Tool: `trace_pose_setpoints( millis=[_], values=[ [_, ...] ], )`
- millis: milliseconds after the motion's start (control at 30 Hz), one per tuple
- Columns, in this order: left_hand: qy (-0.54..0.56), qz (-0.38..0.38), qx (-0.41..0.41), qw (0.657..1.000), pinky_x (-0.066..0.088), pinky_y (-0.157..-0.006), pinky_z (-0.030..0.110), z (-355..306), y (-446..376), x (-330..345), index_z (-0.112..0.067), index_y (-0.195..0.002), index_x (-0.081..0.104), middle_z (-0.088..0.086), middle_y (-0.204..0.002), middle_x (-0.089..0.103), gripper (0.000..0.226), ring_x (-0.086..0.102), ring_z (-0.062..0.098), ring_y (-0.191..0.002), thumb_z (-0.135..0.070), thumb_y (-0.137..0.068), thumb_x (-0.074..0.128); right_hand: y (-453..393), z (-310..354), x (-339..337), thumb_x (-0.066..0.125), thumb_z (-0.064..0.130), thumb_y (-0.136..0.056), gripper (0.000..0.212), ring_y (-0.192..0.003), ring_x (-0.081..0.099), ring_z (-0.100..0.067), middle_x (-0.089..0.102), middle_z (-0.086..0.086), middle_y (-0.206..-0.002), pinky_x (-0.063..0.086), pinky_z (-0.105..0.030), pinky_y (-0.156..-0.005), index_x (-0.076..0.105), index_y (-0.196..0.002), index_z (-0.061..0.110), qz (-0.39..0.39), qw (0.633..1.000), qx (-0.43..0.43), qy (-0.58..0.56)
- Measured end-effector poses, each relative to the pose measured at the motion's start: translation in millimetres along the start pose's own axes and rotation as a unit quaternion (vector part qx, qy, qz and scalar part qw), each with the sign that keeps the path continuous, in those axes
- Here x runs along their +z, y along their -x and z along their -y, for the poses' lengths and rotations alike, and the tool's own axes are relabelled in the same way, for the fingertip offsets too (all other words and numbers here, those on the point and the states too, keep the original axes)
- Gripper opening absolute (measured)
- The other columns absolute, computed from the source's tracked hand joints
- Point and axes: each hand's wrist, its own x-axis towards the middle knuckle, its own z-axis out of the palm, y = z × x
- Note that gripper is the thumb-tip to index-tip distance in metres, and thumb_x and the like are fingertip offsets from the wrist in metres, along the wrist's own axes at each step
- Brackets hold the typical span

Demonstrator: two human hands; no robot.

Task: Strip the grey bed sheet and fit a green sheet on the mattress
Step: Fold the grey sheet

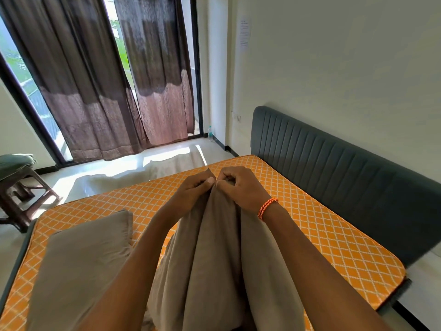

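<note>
Folding the stripped grey sheet (214,254)
Left hand (191,189) and right hand (238,187) pinch its corners over the bare mattress (322,225); green sheet comes next

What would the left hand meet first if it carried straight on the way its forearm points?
Most likely the right hand: the left hand angles up and rightward, its fingertips nearly touching it over the grey sheet both pinch. Depth is unclear.

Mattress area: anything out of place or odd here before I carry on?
Nothing looks damaged or spilled. The mattress is bare, and both the left hand and right hand pinch the grey sheet up together. A grey pillow lies on the mattress, and pale cloth lies on the floor beyond the bed.
</note>
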Motion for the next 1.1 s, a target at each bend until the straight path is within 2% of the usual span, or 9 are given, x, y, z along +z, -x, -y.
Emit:
trace_pose_setpoints(
  millis=[167,233,300,400,500,667,767,900,1100],
  values=[
    [-0.064,-0.012,0.043,0.997,0.048,-0.082,0.031,-7.2,-0.5,0.5,-0.001,-0.097,0.066,0.012,-0.094,0.066,0.032,0.064,0.027,-0.092,-0.023,-0.109,0.047,0.3,2.1,-0.5,0.057,0.036,-0.088,0.029,-0.059,0.047,-0.003,0.053,0.005,-0.061,0.037,-0.015,-0.057,0.058,-0.065,0.017,-0.028,0.999,0.002,-0.023],
    [-0.079,-0.031,0.058,0.995,0.049,-0.083,0.033,-6.7,-1.2,-3.6,-0.002,-0.099,0.066,0.010,-0.095,0.067,0.030,0.064,0.027,-0.092,-0.023,-0.109,0.047,-0.2,-0.5,-2.4,0.061,0.023,-0.092,0.029,-0.059,0.045,-0.004,0.051,0.005,-0.060,0.036,-0.015,-0.058,0.054,-0.064,0.022,-0.030,0.999,0.008,-0.029],
    [-0.093,-0.050,0.070,0.992,0.049,-0.083,0.035,-5.4,-3.4,-8.1,-0.006,-0.098,0.065,0.006,-0.093,0.065,0.026,0.063,0.026,-0.091,-0.023,-0.108,0.048,-0.2,-3.1,-2.8,0.061,0.012,-0.094,0.030,-0.060,0.047,-0.004,0.055,0.004,-0.062,0.038,-0.015,-0.059,0.058,-0.065,0.019,-0.024,0.999,0.012,-0.036],
    [-0.117,-0.084,0.080,0.986,0.047,-0.080,0.035,-4.6,-7.5,-12.5,-0.010,-0.094,0.063,0.002,-0.089,0.062,0.023,0.061,0.021,-0.086,-0.022,-0.107,0.048,-0.9,-4.2,-2.3,0.063,0.013,-0.095,0.023,-0.066,0.054,-0.004,0.064,0.000,-0.068,0.045,-0.019,-0.064,0.068,-0.073,0.011,-0.011,0.998,0.017,-0.055],
    [-0.144,-0.115,0.087,0.979,0.046,-0.078,0.025,-6.9,-9.1,-16.0,-0.013,-0.094,0.063,-0.002,-0.088,0.062,0.021,0.060,0.015,-0.085,-0.022,-0.105,0.048,2.6,-3.4,-2.7,0.065,0.017,-0.099,0.023,-0.072,0.059,-0.006,0.067,0.001,-0.074,0.049,-0.018,-0.069,0.072,-0.078,0.014,-0.005,0.996,0.008,-0.086],
    [-0.135,-0.120,0.061,0.982,0.048,-0.079,0.022,-6.6,-10.4,-17.6,-0.015,-0.096,0.068,-0.007,-0.088,0.066,0.022,0.064,0.014,-0.086,-0.024,-0.106,0.050,5.2,-4.1,-0.5,0.065,0.021,-0.101,0.019,-0.080,0.065,-0.020,0.070,0.001,-0.081,0.054,-0.037,-0.077,0.074,-0.086,0.014,-0.026,0.994,-0.018,-0.102],
    [-0.118,-0.106,0.041,0.987,0.048,-0.081,0.023,-7.8,-9.8,-19.7,-0.012,-0.095,0.072,-0.005,-0.086,0.068,0.023,0.065,0.014,-0.087,-0.018,-0.108,0.053,5.4,-5.5,1.6,0.064,0.021,-0.101,0.016,-0.086,0.066,-0.015,0.072,0.005,-0.086,0.055,-0.034,-0.081,0.076,-0.092,0.016,-0.042,0.994,-0.022,-0.102],
    [-0.111,-0.067,0.016,0.991,0.046,-0.077,0.018,-11.2,-9.3,-22.4,-0.005,-0.091,0.074,0.001,-0.084,0.069,0.025,0.062,0.006,-0.080,-0.011,-0.107,0.056,5.0,-7.8,2.2,0.063,0.020,-0.101,0.015,-0.090,0.066,-0.015,0.073,0.006,-0.090,0.056,-0.034,-0.083,0.077,-0.097,0.016,-0.055,0.995,-0.020,-0.084],
    [-0.118,-0.001,0.000,0.993,0.052,-0.081,0.018,-15.0,-9.4,-25.7,-0.006,-0.097,0.078,0.000,-0.093,0.074,0.025,0.067,0.017,-0.089,-0.017,-0.107,0.058,5.5,-8.6,-0.4,0.061,0.016,-0.101,0.018,-0.093,0.067,-0.010,0.075,0.007,-0.093,0.055,-0.024,-0.084,0.079,-0.100,0.018,-0.025,0.997,-0.018,-0.078]
  ],
)
